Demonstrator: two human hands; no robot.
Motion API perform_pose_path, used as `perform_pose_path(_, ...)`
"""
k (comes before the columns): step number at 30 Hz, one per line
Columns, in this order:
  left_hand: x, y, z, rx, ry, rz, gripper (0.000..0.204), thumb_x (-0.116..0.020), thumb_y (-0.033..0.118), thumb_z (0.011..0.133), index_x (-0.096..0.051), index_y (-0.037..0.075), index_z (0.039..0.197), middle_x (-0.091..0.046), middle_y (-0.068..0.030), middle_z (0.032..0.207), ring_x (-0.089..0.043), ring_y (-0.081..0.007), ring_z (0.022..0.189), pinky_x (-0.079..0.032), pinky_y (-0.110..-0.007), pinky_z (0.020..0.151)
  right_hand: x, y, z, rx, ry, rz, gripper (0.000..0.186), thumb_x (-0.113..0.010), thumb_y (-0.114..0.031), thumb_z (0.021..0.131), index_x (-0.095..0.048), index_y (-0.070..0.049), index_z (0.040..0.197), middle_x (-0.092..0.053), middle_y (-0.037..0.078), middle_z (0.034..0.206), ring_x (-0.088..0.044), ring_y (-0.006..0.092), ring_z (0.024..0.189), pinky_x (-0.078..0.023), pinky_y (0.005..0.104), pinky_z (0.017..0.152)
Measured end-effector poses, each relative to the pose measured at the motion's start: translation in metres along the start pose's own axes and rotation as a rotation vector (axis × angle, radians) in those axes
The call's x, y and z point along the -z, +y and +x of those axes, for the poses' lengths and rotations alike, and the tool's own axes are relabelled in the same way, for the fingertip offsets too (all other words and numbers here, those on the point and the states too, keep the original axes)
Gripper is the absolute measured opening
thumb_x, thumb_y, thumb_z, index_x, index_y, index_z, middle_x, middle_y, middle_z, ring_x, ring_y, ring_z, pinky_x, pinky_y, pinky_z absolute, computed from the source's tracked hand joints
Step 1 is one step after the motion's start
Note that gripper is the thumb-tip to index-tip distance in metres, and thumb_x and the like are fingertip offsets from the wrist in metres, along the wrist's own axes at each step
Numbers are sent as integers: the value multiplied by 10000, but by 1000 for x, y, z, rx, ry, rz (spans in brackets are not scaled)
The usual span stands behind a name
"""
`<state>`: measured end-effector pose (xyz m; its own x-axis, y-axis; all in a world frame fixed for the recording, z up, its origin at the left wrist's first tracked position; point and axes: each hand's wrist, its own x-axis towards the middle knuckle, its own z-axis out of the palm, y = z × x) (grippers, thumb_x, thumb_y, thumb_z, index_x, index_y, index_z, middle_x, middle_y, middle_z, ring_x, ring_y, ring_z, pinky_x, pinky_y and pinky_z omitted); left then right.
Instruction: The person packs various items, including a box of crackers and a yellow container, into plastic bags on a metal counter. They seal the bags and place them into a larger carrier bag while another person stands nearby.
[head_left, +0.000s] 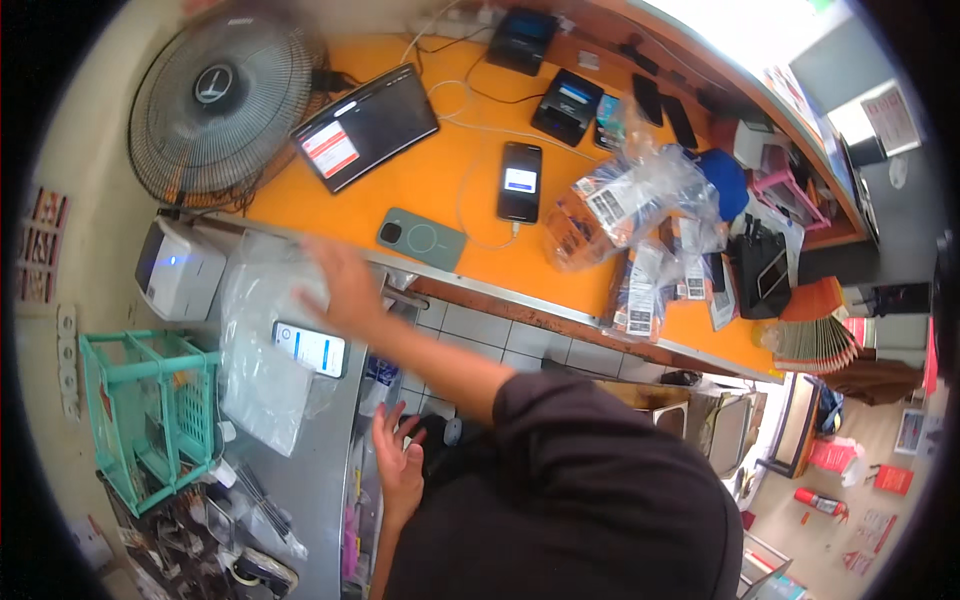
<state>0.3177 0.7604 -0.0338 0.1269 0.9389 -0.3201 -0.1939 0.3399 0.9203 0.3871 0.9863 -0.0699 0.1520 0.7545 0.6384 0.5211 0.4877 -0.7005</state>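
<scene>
1. Orange counter (pixel 400 185) crosses the upper part, and a steel surface (pixel 315 480) lies lower left, with floor tiles (pixel 485 329) visible between counter and body. I read all clock directions from the right hand.

2. Right hand (pixel 345 285) is open, fingers spread and somewhat blurred, and I see nothing held in it. Whether it touches the plastic below, I cannot tell.

3. Left hand (pixel 400 465), toward 6 o'clock, is also open, with loosely bent fingers and nothing visible in its grasp.

4. Lit phone (pixel 325 352) lies just beside, at 7 o'clock, upon clear plastic bags (pixel 260 390). Such plastic is probably slippery; if the fingers pull it, the phone could slide along and fall over the steel edge.

5. Green phone (pixel 420 238) rests at 2 o'clock, very near the counter's edge. A careless forearm could push it down to the tiles.

6. Black phone (pixel 518 183), farther at 2 o'clock, has a white cable (pixel 462 205) plugged in; a finger catching this loop could drag it.
</scene>
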Motion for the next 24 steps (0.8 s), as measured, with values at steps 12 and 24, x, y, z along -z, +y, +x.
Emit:
perform_pose_path(12, -102, 54, 5, -303, -97, -277, 742, -665, 341, 806, -241, 51, 1342, -513, -112, 937, -527, -224, 910, -423, -386, 911, 119, -160, 26, 426, 4, 521, 145, -638, -132, 700, -534, -101, 796, -459, 24, 716, -478, 214, 682, -402, 373, 704)
perform_pose_path(24, -115, 130, -14, -777, -711, 104, 522, -712, 180, 780, -384, 14, 1150, -611, -200, 951, -609, -310, 915, -494, -425, 857, 252, -243, 56, 255, -233, 1545, 238, -616, -119, 799, -510, -38, 603, -486, 26, 524, -451, 103, 470, -314, 264, 451)
